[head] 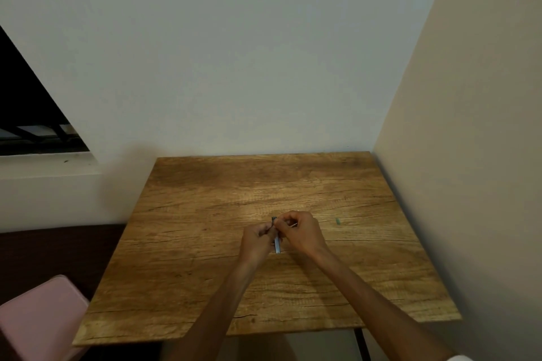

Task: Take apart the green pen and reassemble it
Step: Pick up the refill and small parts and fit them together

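My left hand [256, 239] and my right hand [302, 231] meet over the middle of the wooden table [205, 287]. Between them they grip the green pen [277, 245]; its pale barrel sticks out below the fingers, pointing toward me, and a dark end shows above them. A thin pale part pokes out to the right of my right hand's fingers. A small green pen piece [338, 221] lies alone on the table to the right of my hands. Fingers hide most of the pen.
The table stands in a corner, with a white wall [234, 67] behind and a cream wall [469, 155] at the right. A pink seat [38, 322] is at the lower left, beside the table's left edge. A dark window opening [29, 111] is at the far left.
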